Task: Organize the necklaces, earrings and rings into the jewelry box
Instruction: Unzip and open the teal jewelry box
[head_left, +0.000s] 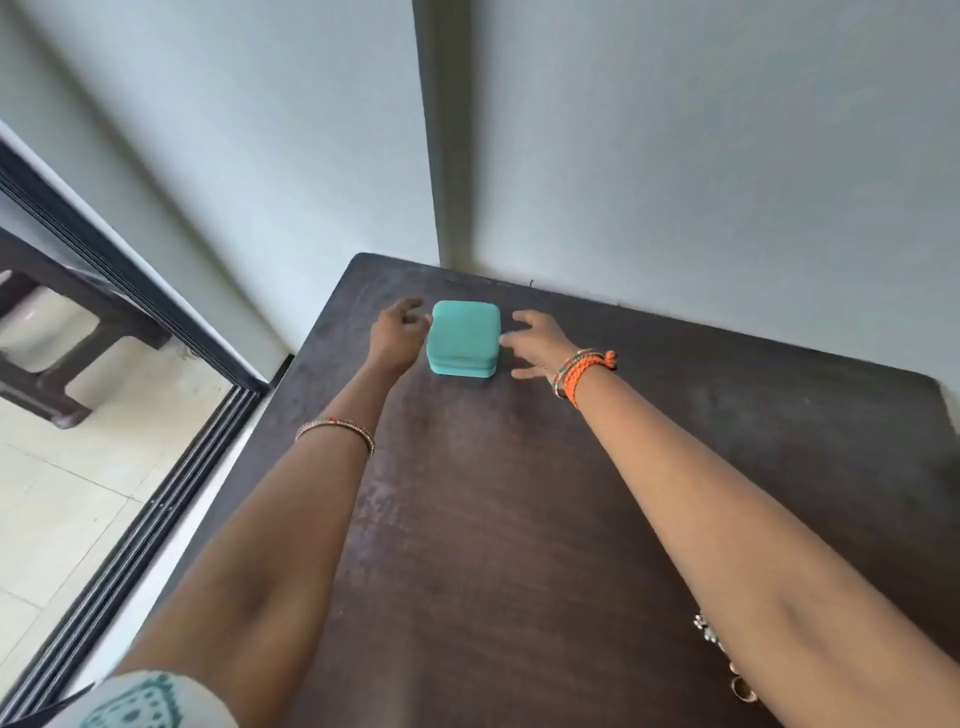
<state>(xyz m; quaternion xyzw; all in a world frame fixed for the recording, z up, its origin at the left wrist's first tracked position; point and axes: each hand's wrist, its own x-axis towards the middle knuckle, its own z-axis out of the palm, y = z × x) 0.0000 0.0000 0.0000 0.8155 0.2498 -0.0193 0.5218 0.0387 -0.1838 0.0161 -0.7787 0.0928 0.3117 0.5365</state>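
Against the pale grey walls, a dark brown wooden table (519, 519) fills most of the view, its far edge set into the corner. To the left, a black sliding-door track (156, 499) runs along a light tiled floor (67, 493), and a dark stool (47, 332) shows beyond the glass.

Both bare forearms stretch forward over the tabletop. A closed, square turquoise jewelry box (464, 338) with rounded corners sits near the far edge of the table, between the two hands. On its left side, the left hand (397, 338) is spread wide with relaxed fingers; whether the fingertips touch the box cannot be told. On its right side, the right hand (535, 343) is also spread wide, one fingertip at the box's right edge, gripping nothing.

An orange braided cord and beaded bangles (582, 371) circle the right wrist, and a thin beaded bangle (337, 434) sits on the left forearm.

Near the table's lower right, partly hidden by the right arm, lie small silver jewelry pieces (719, 654); their kinds are too small to tell.
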